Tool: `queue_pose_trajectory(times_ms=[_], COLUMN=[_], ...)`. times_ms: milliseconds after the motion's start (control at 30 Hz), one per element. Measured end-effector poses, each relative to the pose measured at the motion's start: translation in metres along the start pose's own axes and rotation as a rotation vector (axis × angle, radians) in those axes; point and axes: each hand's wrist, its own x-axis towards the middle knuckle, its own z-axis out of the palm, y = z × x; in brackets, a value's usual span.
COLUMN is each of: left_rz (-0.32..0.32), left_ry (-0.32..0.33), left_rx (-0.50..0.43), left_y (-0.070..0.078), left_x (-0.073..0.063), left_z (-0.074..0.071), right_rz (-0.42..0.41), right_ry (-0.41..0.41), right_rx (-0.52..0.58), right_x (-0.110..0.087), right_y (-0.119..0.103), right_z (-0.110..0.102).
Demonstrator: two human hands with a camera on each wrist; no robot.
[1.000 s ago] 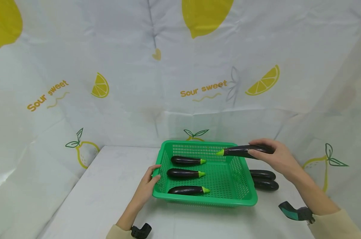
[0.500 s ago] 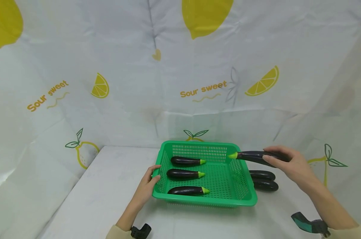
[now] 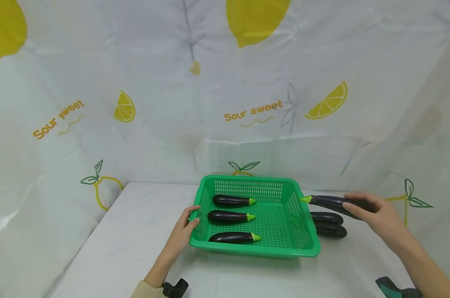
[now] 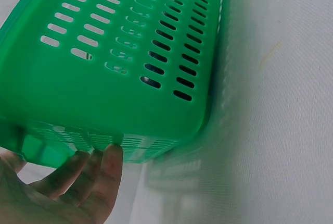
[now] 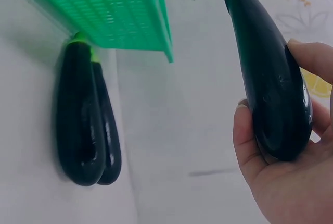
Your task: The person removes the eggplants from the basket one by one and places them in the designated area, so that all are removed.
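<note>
My right hand [image 3: 383, 217] holds a dark purple eggplant [image 3: 330, 203] by its thick end. The green stem points left, overlapping the right rim of the green plastic basket [image 3: 254, 251] in the head view. My left hand [image 3: 180, 232] grips the basket's left side; in the left wrist view its fingers [image 4: 106, 182] lie against the slotted wall. Inside the basket, three eggplants lie in separate rows: a back one [image 3: 230, 201], a middle one [image 3: 227, 217] and a front one [image 3: 231, 237], stems to the right.
Two more eggplants [image 5: 80, 114] lie side by side on the white table [image 3: 135, 231], just right of the basket, their stem ends hidden behind it in the head view. A white sheet [image 3: 165, 136] with lemon prints hangs behind the table.
My right hand has moved right and down with the eggplant, from over the basket's inside to beyond its right rim. The left hand and basket have stayed in place.
</note>
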Motion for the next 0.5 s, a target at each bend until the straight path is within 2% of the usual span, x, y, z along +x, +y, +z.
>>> queue_pose_trajectory(times_ms=[333, 500], left_rz=[0.006, 0.008], left_ry=[0.000, 0.003], left_rx=[-0.003, 0.000], left_y=[-0.002, -0.003], left_x=[0.001, 0.001], left_z=[0.000, -0.001], right_rz=[0.123, 0.155], right_ry=[-0.023, -0.037], right_rx=[-0.049, -0.052], right_x=[-0.007, -0.010], right_y=[0.026, 0.039], right_z=[0.002, 0.000])
